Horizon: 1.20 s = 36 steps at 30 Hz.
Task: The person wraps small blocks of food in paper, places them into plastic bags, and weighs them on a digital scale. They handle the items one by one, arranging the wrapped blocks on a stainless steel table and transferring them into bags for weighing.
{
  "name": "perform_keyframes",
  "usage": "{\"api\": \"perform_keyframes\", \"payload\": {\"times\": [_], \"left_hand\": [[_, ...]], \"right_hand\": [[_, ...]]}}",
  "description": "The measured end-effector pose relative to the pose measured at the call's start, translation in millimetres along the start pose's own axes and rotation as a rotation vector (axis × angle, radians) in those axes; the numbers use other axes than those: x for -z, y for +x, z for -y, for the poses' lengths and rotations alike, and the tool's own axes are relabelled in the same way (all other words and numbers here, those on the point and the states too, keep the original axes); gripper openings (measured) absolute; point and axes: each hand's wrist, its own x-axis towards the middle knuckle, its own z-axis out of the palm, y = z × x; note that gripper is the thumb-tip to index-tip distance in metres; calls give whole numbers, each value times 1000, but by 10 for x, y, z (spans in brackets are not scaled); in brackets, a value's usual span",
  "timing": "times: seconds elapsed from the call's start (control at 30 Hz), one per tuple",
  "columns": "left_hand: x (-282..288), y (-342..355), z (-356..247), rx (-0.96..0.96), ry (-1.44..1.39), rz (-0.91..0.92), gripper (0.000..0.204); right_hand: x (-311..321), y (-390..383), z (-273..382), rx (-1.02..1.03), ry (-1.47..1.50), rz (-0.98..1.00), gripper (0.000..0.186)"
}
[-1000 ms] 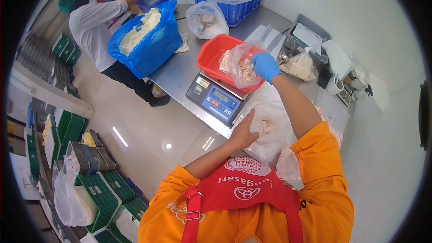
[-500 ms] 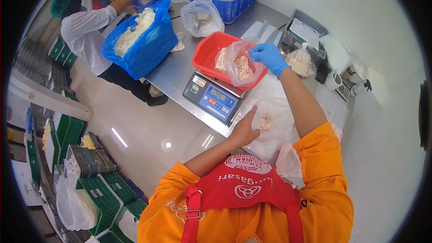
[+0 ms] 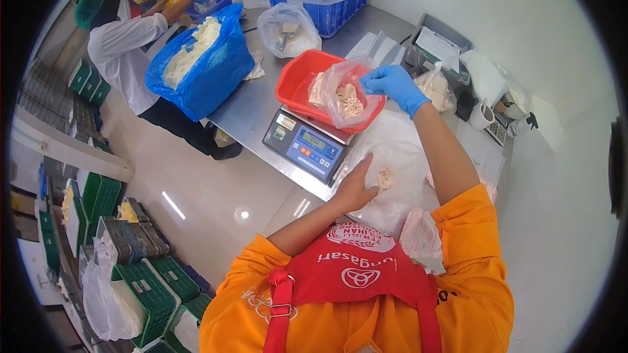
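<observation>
Your gloved right hand pinches the clear bag above the red tray, upper centre; your bare left hand grips the large white sack.

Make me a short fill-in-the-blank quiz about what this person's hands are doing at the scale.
The right hand wears a ___ glove.
It holds a clear bag over the ___ tray.
The tray sits on a ___.
The bare left hand rests on a large clear ___.
Missing: blue; red; scale; bag
</observation>
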Motion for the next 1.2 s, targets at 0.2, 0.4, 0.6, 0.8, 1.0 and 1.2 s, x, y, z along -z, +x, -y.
{"api": "perform_keyframes", "payload": {"times": [0.2, 0.4, 0.6, 0.8, 1.0, 1.2], "left_hand": [[76, 7, -6, 55, -35, -21, 92], [295, 12, -253, 11, -172, -111, 87], [1113, 610, -299, -291, 409, -827, 63], [1820, 1601, 217, 249, 9, -306, 34], [2457, 1770, -1001, 193, -836, -481, 23], [3040, 953, -1619, -134, -1145, -207, 26]], "right_hand": [[-2, -641, -5, -34, -716, 667, 41], [-7, -1057, 104, -153, -933, 464, 52], [307, -1353, 33, 41, -606, 80, 47], [353, -1483, -202, 146, -474, -62, 41], [542, -1358, -169, 137, -250, -207, 39], [-319, -615, 813, 70, 646, 50, 44]]}}
